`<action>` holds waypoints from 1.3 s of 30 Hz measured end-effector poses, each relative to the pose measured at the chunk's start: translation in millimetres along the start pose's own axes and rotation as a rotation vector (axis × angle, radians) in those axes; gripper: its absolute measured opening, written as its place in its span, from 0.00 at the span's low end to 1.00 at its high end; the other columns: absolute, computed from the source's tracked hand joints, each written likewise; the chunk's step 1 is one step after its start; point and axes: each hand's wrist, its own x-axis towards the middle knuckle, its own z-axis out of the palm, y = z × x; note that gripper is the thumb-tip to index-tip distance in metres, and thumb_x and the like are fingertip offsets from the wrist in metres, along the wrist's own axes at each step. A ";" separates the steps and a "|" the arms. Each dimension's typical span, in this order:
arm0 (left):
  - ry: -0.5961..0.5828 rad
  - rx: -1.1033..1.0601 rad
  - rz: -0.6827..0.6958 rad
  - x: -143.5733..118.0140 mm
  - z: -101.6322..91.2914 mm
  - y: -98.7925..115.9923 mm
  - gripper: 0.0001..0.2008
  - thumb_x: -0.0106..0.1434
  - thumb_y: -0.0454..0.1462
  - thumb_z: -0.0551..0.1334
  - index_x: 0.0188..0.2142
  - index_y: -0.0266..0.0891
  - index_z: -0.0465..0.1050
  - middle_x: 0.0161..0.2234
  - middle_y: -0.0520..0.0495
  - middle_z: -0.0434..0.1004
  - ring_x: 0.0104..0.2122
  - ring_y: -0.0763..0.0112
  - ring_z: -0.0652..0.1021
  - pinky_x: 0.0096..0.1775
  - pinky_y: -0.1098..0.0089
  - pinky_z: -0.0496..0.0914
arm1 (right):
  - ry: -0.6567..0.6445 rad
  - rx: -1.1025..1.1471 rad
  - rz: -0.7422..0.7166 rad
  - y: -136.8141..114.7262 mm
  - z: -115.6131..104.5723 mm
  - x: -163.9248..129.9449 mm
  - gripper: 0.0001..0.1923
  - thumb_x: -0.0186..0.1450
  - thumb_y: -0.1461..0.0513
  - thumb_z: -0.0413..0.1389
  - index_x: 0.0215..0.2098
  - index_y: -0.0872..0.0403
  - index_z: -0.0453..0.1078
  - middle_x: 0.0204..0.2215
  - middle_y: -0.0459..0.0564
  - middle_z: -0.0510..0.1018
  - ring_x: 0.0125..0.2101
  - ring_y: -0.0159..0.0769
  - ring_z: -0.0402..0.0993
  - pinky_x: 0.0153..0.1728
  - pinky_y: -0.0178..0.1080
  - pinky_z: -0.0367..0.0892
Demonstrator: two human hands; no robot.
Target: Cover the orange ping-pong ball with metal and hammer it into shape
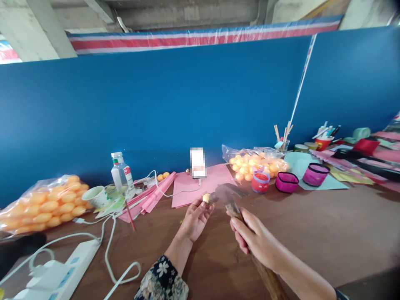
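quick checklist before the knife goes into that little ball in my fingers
1. Small ball pinched in left hand fingertips: ok.
2. Right hand wrapped round the wooden handle: ok.
3. Blade steady: cannot tell, it is blurred.
4. Fingertips out of the blade's path: not ok, they sit right beside it.
5. Brown table bare beneath the hands: ok.
6. White cable away from the hands: ok.

Left hand (196,217) and right hand (251,237) are raised over the near middle of the table (328,233), the small ball (206,197) at the left fingertips, the tool handle (264,271) in the right. Behind them lie paper sheets (200,185). Far left: a bag of balls (43,204), with a cup (96,196) and bottle (119,171) to its right. A power strip (59,273) lies near left. A second bag (256,162) lies behind right, three small pots (287,181) before it.
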 end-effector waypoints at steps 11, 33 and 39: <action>0.002 0.028 -0.024 -0.8 -3.5 -1.4 0.21 0.50 0.30 0.65 0.46 0.37 0.69 0.39 0.46 0.76 0.38 0.72 0.75 0.46 0.72 0.65 | 0.018 0.053 -0.008 4.1 1.2 -2.2 0.10 0.66 0.54 0.42 0.36 0.53 0.56 0.18 0.38 0.60 0.14 0.23 0.55 0.15 0.29 0.56; -0.021 0.019 -0.029 -2.2 -1.1 1.9 0.20 0.53 0.31 0.63 0.47 0.38 0.68 0.43 0.44 0.74 0.40 0.70 0.75 0.47 0.71 0.66 | -0.022 0.123 0.035 -3.4 -4.6 -4.7 0.10 0.66 0.54 0.43 0.38 0.53 0.58 0.22 0.40 0.61 0.15 0.22 0.55 0.15 0.29 0.56; -0.008 0.002 -0.026 -1.7 -2.4 1.2 0.11 0.56 0.34 0.62 0.39 0.35 0.71 0.36 0.45 0.77 0.38 0.70 0.76 0.42 0.74 0.69 | 0.023 0.231 0.014 -8.7 -2.2 -5.4 0.12 0.65 0.55 0.44 0.43 0.52 0.56 0.26 0.41 0.61 0.17 0.22 0.55 0.15 0.29 0.56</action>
